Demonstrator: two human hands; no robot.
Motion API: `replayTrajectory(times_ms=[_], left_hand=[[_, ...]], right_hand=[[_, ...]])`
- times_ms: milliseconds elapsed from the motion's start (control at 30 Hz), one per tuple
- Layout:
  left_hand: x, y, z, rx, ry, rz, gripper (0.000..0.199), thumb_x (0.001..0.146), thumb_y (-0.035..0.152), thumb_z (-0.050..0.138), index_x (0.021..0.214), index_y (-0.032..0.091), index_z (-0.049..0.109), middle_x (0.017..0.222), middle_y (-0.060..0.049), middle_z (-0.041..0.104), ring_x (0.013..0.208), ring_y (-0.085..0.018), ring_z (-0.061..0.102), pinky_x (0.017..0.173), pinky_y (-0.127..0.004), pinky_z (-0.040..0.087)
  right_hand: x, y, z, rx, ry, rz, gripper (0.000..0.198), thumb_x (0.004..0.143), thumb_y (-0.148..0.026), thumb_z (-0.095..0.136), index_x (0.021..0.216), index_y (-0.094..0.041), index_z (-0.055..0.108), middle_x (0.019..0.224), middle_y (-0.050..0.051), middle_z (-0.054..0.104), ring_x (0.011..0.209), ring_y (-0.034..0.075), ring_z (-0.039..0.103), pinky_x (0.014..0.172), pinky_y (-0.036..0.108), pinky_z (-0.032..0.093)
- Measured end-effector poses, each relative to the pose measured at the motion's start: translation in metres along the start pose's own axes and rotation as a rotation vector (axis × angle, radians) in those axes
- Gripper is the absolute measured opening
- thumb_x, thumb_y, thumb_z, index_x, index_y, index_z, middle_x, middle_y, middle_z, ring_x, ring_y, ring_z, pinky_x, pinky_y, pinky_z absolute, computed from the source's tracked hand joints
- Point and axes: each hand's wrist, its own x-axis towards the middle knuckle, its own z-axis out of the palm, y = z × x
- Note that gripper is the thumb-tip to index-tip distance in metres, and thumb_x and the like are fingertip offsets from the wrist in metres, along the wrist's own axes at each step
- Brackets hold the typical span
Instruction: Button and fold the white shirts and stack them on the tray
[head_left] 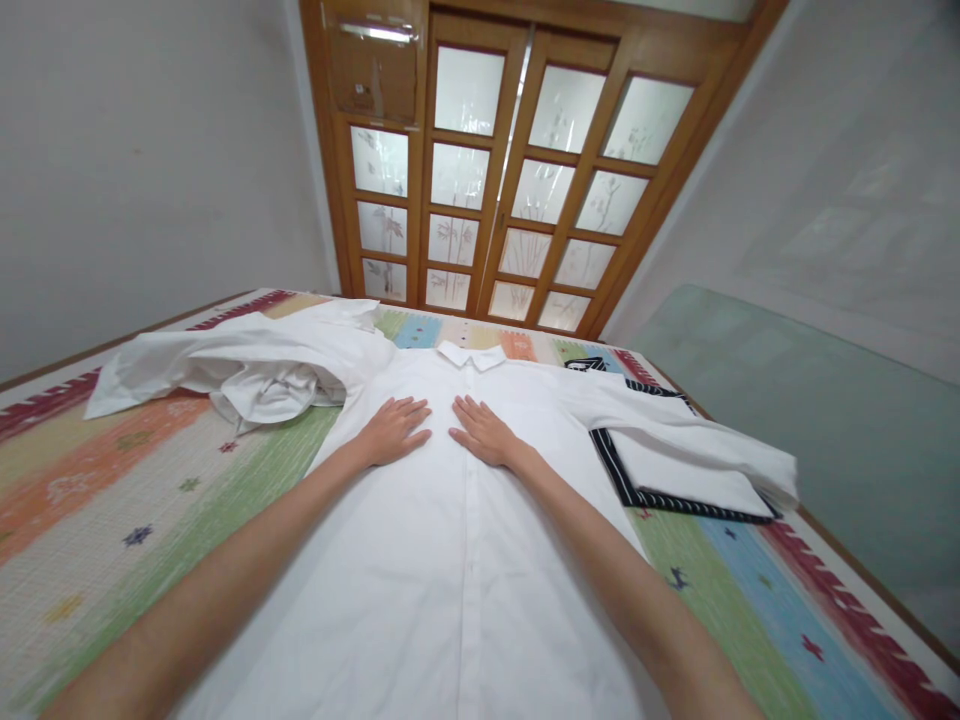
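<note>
A white shirt [420,510] was spread beneath the left hand [396,432] and right hand [484,432], both laid flat, nothing gripped; by uneven pushing it might have been creased, or the black-striped cloth [682,503], right of both, dragged by the overlying sleeve [697,430]

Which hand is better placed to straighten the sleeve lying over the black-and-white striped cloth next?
The right hand, probably: it rests on the white shirt nearer that sleeve, while the left hand lies farther across. Neither hand grips anything.
</note>
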Motion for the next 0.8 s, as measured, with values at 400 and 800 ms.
replayTrajectory(times_ms=[400, 800], left_hand=[[-0.006, 0.007, -0.003, 0.060, -0.100, -0.039, 0.054, 0.099, 0.038, 0.029, 0.146, 0.015, 0.043, 0.154, -0.012, 0.039, 0.143, -0.031, 0.033, 0.115, -0.053, 0.026], [-0.058, 0.071, -0.017, 0.014, -0.211, 0.091, 0.070, 0.098, 0.059, 0.022, 0.153, 0.017, 0.029, 0.160, -0.013, 0.024, 0.149, -0.033, 0.016, 0.118, -0.054, 0.015]], right_hand=[[-0.062, -0.026, 0.001, 0.028, 0.007, -0.088, 0.080, 0.098, -0.063, 0.024, 0.155, -0.006, 0.020, 0.160, 0.021, 0.017, 0.150, 0.029, 0.010, 0.121, 0.051, 0.014], [-0.143, -0.092, -0.010, 0.040, -0.016, -0.219, 0.081, 0.097, -0.057, 0.041, 0.154, -0.003, 0.021, 0.159, 0.024, 0.016, 0.150, 0.031, 0.003, 0.121, 0.050, 0.017]])
